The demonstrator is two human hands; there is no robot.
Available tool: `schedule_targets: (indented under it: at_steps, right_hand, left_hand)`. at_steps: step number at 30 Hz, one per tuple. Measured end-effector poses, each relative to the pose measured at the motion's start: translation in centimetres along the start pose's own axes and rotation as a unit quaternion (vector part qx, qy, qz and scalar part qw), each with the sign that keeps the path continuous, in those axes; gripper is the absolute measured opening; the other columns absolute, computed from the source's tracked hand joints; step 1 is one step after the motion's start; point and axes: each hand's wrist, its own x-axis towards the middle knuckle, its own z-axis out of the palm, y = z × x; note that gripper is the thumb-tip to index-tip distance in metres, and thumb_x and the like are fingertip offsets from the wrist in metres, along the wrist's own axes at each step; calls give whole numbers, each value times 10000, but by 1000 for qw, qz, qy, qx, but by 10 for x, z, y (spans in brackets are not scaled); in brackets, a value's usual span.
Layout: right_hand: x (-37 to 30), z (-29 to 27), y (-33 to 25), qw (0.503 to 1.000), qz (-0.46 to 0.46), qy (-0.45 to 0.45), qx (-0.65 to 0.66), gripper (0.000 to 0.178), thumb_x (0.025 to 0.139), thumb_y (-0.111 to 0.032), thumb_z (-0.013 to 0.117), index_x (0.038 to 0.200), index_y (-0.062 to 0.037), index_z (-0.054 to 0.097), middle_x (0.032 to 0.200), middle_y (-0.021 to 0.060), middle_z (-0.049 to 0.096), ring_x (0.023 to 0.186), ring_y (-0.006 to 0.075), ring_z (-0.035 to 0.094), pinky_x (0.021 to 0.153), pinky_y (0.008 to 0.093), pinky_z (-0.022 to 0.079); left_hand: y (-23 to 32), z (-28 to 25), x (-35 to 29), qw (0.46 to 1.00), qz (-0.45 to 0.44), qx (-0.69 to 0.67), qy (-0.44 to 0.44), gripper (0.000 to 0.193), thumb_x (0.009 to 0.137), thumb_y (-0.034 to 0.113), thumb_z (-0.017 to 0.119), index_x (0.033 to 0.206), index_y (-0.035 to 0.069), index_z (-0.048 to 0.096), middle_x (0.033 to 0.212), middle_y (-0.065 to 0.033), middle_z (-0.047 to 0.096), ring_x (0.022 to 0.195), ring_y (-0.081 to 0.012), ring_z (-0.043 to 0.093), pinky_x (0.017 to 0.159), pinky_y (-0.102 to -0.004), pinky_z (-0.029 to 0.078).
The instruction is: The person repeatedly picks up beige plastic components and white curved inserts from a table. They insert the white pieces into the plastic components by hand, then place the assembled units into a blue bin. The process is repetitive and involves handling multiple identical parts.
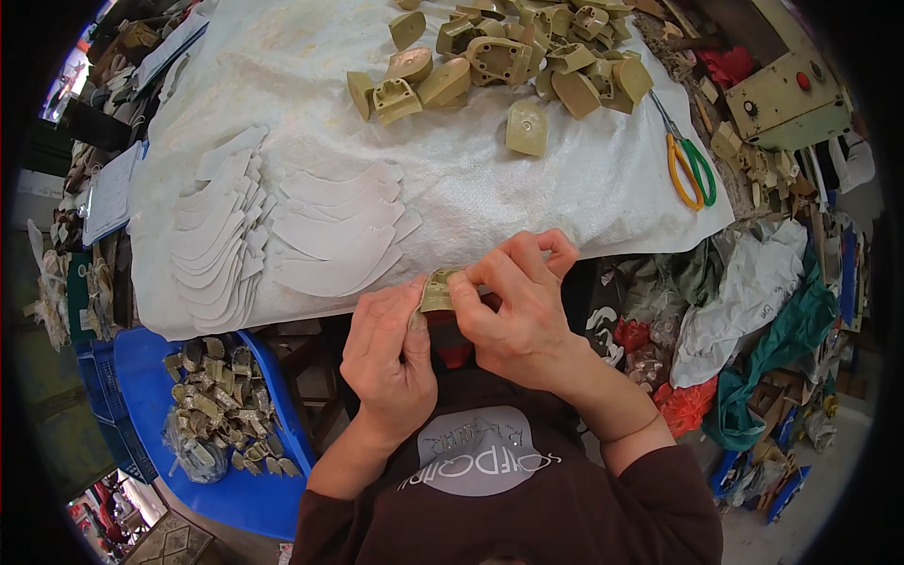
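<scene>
Just off the table's front edge, I hold an olive-tan moulded shoe heel (438,290) between both hands. My left hand (386,348) pinches its left side, thumb below and fingers above. My right hand (513,292) has thumb and index finger pressed on its right side, the other fingers curled. Part of the heel is hidden by the fingers. To the left, thin whitish curved cut pieces lie in two overlapping stacks, a left stack (221,235) and a right stack (339,226). Beyond, a pile of similar heels (508,56) covers the far table, with a single heel (526,128) nearer me.
Scissors (690,169) with orange and green handles lie at the table's right edge. A blue tub (235,499) at lower left holds several heels and a clear plastic bag. A control box (786,99) stands at far right, above crumpled bags and cloth (744,292).
</scene>
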Motion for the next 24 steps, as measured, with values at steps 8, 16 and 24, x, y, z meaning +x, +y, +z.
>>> schedule_targets:
  at_steps: [8, 16, 24]
  right_hand:
    - [-2, 4, 14, 974, 53, 13, 220, 385, 599, -61, 721, 962, -94, 599, 817, 17, 497, 808, 215, 484, 787, 404, 265]
    - [-6, 0, 14, 934, 63, -69, 345, 332, 650, -23, 692, 964, -59, 589, 808, 56, 499, 817, 245, 485, 794, 364, 298]
    - [-8, 4, 14, 949, 16, -14, 315, 322, 664, -49, 712, 961, -55, 589, 888, 49, 551, 890, 243, 490, 784, 380, 341]
  left_hand:
    - [-12, 1, -1, 975, -81, -208, 2, 230, 860, 16, 614, 1087, -4, 644, 852, -125, 596, 821, -219, 575, 711, -277, 472]
    - [-14, -3, 12, 994, 90, -43, -48, 161, 830, 140, 678, 834, 8, 586, 703, -48, 502, 687, -184, 432, 637, -282, 373]
    - [-3, 0, 16, 990, 120, -73, 8, 114, 723, 32, 726, 779, 59, 630, 703, -30, 510, 671, -212, 464, 599, -313, 393]
